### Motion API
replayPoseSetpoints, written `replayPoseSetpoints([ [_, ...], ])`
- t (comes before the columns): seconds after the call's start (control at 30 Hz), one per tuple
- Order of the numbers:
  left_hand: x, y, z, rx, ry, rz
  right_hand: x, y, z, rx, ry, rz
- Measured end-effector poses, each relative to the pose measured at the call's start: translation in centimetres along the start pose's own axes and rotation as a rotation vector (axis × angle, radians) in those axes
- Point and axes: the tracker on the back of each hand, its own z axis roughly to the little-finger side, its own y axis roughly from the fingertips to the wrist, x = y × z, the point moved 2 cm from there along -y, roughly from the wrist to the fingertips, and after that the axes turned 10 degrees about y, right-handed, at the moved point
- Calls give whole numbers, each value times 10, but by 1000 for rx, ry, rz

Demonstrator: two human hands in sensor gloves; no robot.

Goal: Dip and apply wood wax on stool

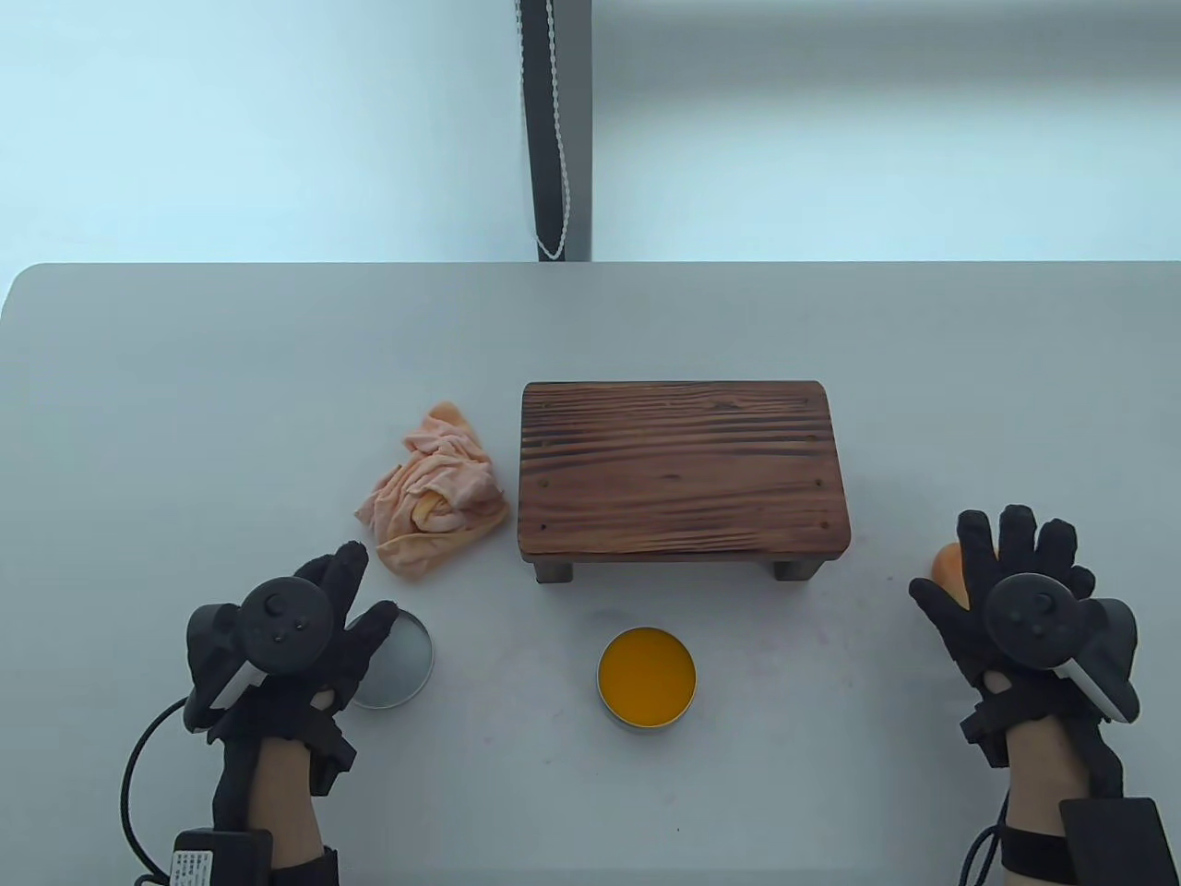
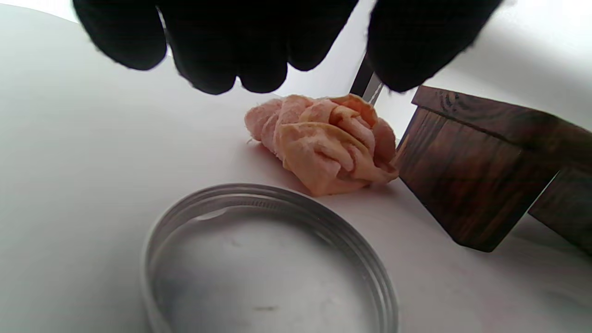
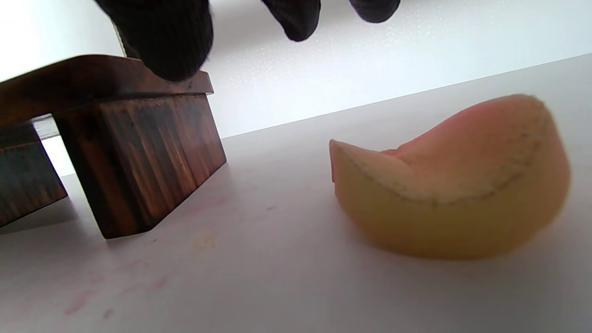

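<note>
Pale yellow-orange wedge sponge (image 3: 451, 194) is lying at frame right of table view, directly under R hand (image 1: 1019, 600), fingers spread, nothing being gripped; L hand (image 1: 286, 637) relaxed, farther. Dark wood stool (image 1: 683, 466) centre.

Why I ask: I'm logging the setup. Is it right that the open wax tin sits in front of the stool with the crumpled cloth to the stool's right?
Not quite: the cloth lies left of the stool, as the table view shows. The wax tin is open, in front.

Bare studio-like tabletop (image 1: 184, 388), blank wall (image 1: 231, 120)
</note>
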Motion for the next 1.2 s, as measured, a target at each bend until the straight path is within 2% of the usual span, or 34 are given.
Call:
replayPoseSetpoints([
  [0.1, 12, -13, 6, -31, -76, 78, -2, 0, -6, 17, 19, -12],
  [0.2, 20, -21, 13, -97, -109, 105, -3, 0, -7, 22, 28, -13],
  [0.3, 26, -26, 19, -158, -138, 139, 2, 2, -7, 38, 3, 73],
  [0.37, 29, -29, 21, -199, -155, 172, 3, 3, -8, 37, 2, 59],
  [0.47, 32, -30, 24, -240, -184, 186, -1, 2, -6, 25, 14, 0],
  [0.57, 35, -31, 25, -288, -218, 202, -2, 1, -4, 16, 7, 10],
  [0.77, 37, -33, 25, -322, -269, 164, -4, 1, -2, 8, -9, -19],
  [0.87, 33, -32, 21, -292, -241, 142, -5, 1, -2, 4, -10, -41],
  [0.93, 23, -26, 16, -272, -225, 86, -4, 1, -3, 6, -10, -41],
  [1.13, -2, -5, -13, -42, -94, -43, 6, 6, -18, 62, 20, 48],
  [1.2, -2, 0, -27, 50, -78, -35, 10, 8, -26, 93, 24, 58],
])
